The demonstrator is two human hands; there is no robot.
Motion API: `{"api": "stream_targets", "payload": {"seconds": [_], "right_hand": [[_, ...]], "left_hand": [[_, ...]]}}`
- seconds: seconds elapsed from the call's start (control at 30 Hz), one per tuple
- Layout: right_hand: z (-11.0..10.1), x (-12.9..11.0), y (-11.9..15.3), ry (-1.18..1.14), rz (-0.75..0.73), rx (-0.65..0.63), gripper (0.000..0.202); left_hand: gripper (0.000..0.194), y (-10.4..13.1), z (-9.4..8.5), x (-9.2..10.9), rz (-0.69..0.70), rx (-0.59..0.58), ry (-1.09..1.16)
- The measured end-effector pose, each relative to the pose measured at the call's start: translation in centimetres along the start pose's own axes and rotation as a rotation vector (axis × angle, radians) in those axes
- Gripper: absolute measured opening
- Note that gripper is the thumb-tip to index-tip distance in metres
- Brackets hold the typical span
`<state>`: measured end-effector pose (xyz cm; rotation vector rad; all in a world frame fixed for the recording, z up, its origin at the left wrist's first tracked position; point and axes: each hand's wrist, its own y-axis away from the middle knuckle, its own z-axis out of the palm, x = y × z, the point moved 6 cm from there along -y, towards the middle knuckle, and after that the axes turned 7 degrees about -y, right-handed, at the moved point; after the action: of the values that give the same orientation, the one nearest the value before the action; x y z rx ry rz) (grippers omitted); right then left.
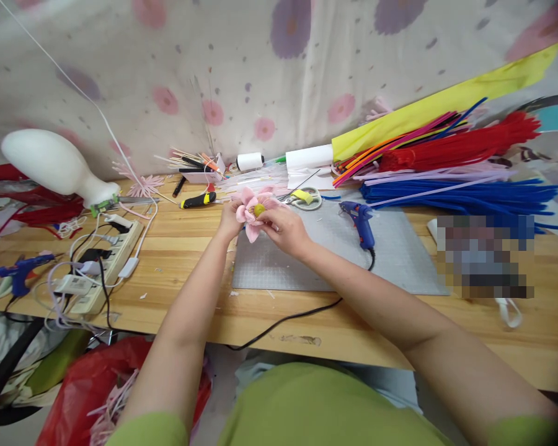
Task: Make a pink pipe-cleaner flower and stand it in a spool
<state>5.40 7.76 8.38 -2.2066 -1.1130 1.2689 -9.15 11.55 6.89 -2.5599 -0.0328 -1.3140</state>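
A pink flower [250,204] with a yellow-green centre is held up over the left back part of the grey cutting mat [307,266]. My left hand [231,219] is closed on the flower from its left side, its fingers partly hidden behind the petals. From the right, my right hand [286,229] pinches at the petals just below the yellow-green centre. Scissors [310,199] with a yellow piece on them lie right behind my right hand. The blue glue gun [363,226] rests on the mat further right.
Bundles of blue [456,197] and red pipe cleaners [465,145] lie at the back right. A power strip [116,260] with tangled cables and a second glue gun [21,272] are at the left. A black cord [283,320] crosses the front.
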Motion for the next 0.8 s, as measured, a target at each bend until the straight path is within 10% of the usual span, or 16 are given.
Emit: {"api": "stream_targets", "payload": {"seconds": [0.33, 0.8], "right_hand": [[-0.1, 0.5, -1.0, -0.052, 0.008, -0.129, 0.007], [-2.6, 0.6, 1.4, 0.166, -0.346, -0.150, 0.021]], "left_hand": [[0.024, -0.7, 0.8, -1.0, 0.006, -0.033, 0.307], [0.016, -0.2, -0.2, -1.1, -0.035, -0.107, 0.169]]}}
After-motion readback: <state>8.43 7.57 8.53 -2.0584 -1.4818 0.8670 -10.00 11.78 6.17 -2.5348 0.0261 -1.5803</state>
